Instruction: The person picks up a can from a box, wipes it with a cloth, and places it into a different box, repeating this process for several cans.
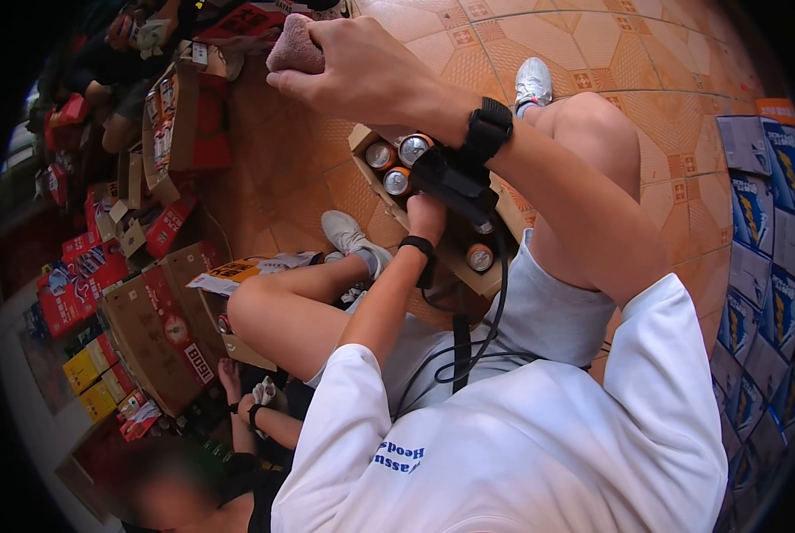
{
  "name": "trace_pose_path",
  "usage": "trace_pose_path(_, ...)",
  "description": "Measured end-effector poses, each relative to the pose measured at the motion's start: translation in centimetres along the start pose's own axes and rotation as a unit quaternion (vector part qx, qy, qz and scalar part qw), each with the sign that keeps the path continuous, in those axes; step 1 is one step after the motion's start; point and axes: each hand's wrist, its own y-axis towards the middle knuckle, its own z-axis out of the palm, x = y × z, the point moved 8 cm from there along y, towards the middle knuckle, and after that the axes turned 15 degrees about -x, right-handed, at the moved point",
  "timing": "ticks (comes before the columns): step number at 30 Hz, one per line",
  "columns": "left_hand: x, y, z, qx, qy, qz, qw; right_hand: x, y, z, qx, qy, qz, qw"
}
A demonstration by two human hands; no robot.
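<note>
A folded pink cloth is gripped in my right hand, raised over the tiled floor beyond the box. My left hand reaches down into an open cardboard box between my legs; its fingers are mostly hidden, and what they touch cannot be made out. Several cans stand in the box, among them a silver-topped can near my left hand and an orange-sided can at the near end. A black device with a cable covers part of the box.
Stacked blue-and-white cartons line the right side. Large brown cartons and an open box of cans stand on the left. A co-worker sits at lower left holding white cloth; another person is at upper left. A black cable crosses my lap.
</note>
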Motion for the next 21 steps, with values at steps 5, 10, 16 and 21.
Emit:
trace_pose_path(5,-4.4,3.0,-1.5,0.077,-0.116,-0.015,0.99,0.0,0.1,0.2,0.005,0.005,-0.003,1.0)
trace_pose_path(10,-6.9,1.3,5.6,0.041,-0.057,0.081,0.994,-0.2,0.2,-0.1,-0.007,-0.005,-0.007,1.0)
trace_pose_path(16,-5.2,2.0,5.8,0.125,0.034,0.111,0.985,0.3,0.2,-0.5,-0.014,-0.015,-0.012,1.0)
trace_pose_path(21,-3.8,-0.4,11.3,-0.046,-0.026,0.105,0.993,0.3,0.1,-0.4,-0.009,-0.051,0.006,0.999)
